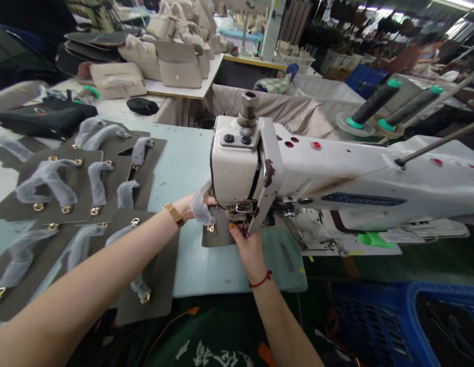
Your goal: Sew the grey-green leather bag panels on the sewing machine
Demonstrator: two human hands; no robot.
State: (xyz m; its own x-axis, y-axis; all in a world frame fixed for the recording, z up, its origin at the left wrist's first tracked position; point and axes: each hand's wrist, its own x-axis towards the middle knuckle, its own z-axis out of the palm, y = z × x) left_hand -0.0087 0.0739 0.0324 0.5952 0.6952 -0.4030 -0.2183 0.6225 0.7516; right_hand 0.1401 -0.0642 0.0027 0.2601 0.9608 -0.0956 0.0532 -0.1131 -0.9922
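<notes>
A grey-brown leather panel (pixel 219 235) lies under the head of a white sewing machine (pixel 237 158), with a wrapped handle (pixel 200 208) and a gold buckle on its left part. My left hand (pixel 191 205) is at the panel's far left side, behind the wrapped handle; its fingers are mostly hidden by the handle and the machine. My right hand (pixel 249 244) pinches the panel's near edge just below the needle area, thumb on top. The needle itself cannot be made out.
Several grey-brown panels (pixel 145 265) with wrapped handles cover the table's left side. Beige bags (pixel 179 66) stand on a white table behind. Thread cones (pixel 374 104) rise at the back right. A blue basket (pixel 374 306) is at the lower right.
</notes>
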